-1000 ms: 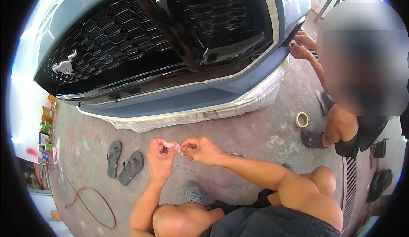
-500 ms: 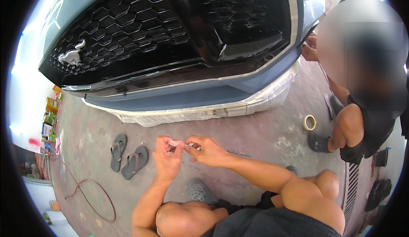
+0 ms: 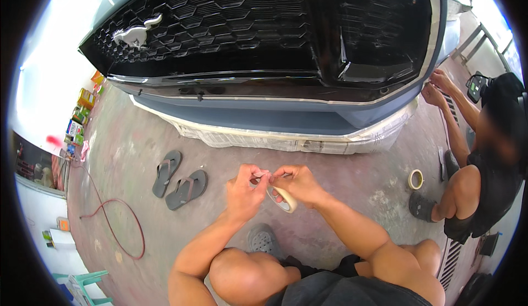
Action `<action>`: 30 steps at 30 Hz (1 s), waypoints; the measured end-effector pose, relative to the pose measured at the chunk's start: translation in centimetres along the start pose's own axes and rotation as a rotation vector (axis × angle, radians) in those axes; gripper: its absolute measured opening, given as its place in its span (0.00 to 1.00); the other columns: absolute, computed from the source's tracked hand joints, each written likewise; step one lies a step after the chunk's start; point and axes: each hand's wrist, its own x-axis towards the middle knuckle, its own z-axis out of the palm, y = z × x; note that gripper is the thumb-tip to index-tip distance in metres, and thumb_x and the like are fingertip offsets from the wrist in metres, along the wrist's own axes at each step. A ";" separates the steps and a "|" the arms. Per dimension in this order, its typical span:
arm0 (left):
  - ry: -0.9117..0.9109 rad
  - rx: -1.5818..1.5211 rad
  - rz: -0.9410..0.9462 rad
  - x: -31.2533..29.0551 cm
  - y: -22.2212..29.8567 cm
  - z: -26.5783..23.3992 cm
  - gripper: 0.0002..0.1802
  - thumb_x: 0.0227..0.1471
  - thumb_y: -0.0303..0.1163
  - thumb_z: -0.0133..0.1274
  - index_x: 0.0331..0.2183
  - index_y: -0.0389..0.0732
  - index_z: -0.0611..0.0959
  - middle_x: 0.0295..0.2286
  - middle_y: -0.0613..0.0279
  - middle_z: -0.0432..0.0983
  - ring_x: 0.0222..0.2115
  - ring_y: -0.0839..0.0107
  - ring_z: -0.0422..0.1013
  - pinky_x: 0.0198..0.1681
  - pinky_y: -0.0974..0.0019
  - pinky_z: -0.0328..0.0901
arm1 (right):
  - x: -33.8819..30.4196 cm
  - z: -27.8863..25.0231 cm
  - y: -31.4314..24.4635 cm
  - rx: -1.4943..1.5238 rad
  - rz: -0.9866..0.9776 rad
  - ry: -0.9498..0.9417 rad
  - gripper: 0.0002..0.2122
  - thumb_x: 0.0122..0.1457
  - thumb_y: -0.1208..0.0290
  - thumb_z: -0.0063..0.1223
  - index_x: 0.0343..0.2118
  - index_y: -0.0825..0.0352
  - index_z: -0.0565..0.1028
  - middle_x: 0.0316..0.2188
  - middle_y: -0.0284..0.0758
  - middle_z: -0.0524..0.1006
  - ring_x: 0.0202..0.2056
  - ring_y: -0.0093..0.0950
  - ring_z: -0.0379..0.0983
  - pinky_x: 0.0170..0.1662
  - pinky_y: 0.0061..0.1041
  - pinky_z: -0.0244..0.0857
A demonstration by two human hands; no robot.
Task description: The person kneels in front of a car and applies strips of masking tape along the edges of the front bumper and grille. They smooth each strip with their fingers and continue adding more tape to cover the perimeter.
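A cream roll of masking tape (image 3: 289, 202) hangs from my right hand (image 3: 301, 186), whose fingers are closed on it, some through its ring. Close against it, my left hand (image 3: 246, 190) is closed in a pinch on a small pale strip (image 3: 262, 174). Fingers hide most of that strip, and whether it joins the roll I cannot tell. Both hands are in front of my knees, above the floor and apart from the car bumper (image 3: 264, 116). The bumper is blue-grey, with cream tape along its edge and newspaper (image 3: 330, 144) masking its underside.
A co-worker (image 3: 484, 163) crouches at the right, both hands at the bumper's corner. A second tape roll (image 3: 416, 179) lies on the floor near their foot. Black flip-flops (image 3: 187, 189) lie left of my hands. A red hose (image 3: 140, 229) curls farther left; cans (image 3: 85, 100) line the wall.
My view has shifted, so the bumper and co-worker appear farther right. My hands are still together; the tape roll now shows below my right hand, and less of the pale strip is visible.
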 end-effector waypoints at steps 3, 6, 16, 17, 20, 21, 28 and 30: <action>-0.084 0.017 -0.117 0.5 1.1 -0.6 0.12 0.53 0.22 0.62 0.35 0.38 0.74 0.28 0.54 0.83 0.25 0.67 0.81 0.27 0.68 0.73 | 0.5 -0.6 0.1 -0.007 0.046 -0.069 0.10 0.63 0.65 0.59 0.34 0.69 0.78 0.24 0.34 0.80 0.20 0.23 0.75 0.23 0.27 0.67; -0.095 0.050 -0.280 0.4 0.7 -0.9 0.11 0.52 0.22 0.61 0.35 0.37 0.74 0.27 0.54 0.83 0.26 0.71 0.80 0.28 0.68 0.72 | 0.2 0.3 1.2 -0.232 -0.161 0.016 0.08 0.60 0.68 0.58 0.32 0.68 0.77 0.23 0.38 0.81 0.19 0.29 0.75 0.24 0.32 0.69; 0.196 -0.658 -0.376 4.9 2.7 -5.2 0.15 0.56 0.23 0.58 0.42 0.40 0.71 0.41 0.46 0.81 0.40 0.63 0.79 0.39 0.64 0.72 | -0.9 2.2 20.2 -1.376 -0.222 -0.223 0.09 0.59 0.69 0.54 0.38 0.69 0.71 0.25 0.47 0.81 0.28 0.47 0.81 0.31 0.45 0.74; 0.176 -0.758 -0.383 5.6 4.2 -5.8 0.14 0.57 0.24 0.57 0.43 0.40 0.71 0.43 0.45 0.81 0.41 0.62 0.79 0.41 0.64 0.71 | -0.9 1.6 22.1 -1.411 -0.185 -0.259 0.11 0.60 0.68 0.54 0.40 0.69 0.70 0.25 0.47 0.80 0.28 0.47 0.80 0.31 0.45 0.74; 0.116 -0.919 -0.357 6.7 7.2 -6.6 0.11 0.61 0.28 0.54 0.44 0.41 0.71 0.47 0.42 0.79 0.45 0.62 0.77 0.47 0.62 0.69 | -1.6 1.2 21.9 -1.387 -0.074 -0.348 0.14 0.62 0.63 0.54 0.42 0.70 0.69 0.28 0.49 0.81 0.32 0.49 0.81 0.33 0.43 0.75; 0.091 -0.952 -0.340 7.0 8.0 -6.6 0.10 0.62 0.29 0.53 0.44 0.42 0.71 0.48 0.41 0.78 0.46 0.62 0.77 0.49 0.62 0.69 | -1.7 1.3 21.1 -1.389 -0.097 -0.348 0.15 0.62 0.62 0.55 0.42 0.69 0.70 0.29 0.49 0.81 0.33 0.49 0.81 0.33 0.42 0.75; -0.022 -0.915 -0.068 9.1 15.8 -4.1 0.08 0.68 0.34 0.48 0.45 0.42 0.71 0.49 0.43 0.78 0.47 0.68 0.75 0.49 0.65 0.67 | -1.0 -0.3 -0.8 -0.493 -0.868 0.248 0.06 0.61 0.71 0.57 0.37 0.67 0.81 0.31 0.40 0.83 0.29 0.36 0.80 0.34 0.30 0.72; -0.065 -0.925 0.003 10.1 17.9 -2.4 0.09 0.68 0.34 0.48 0.45 0.40 0.71 0.48 0.43 0.79 0.47 0.70 0.74 0.49 0.67 0.67 | -3.2 -3.0 -7.8 -0.041 -0.825 0.218 0.10 0.64 0.70 0.55 0.42 0.71 0.80 0.33 0.37 0.81 0.29 0.24 0.77 0.33 0.24 0.70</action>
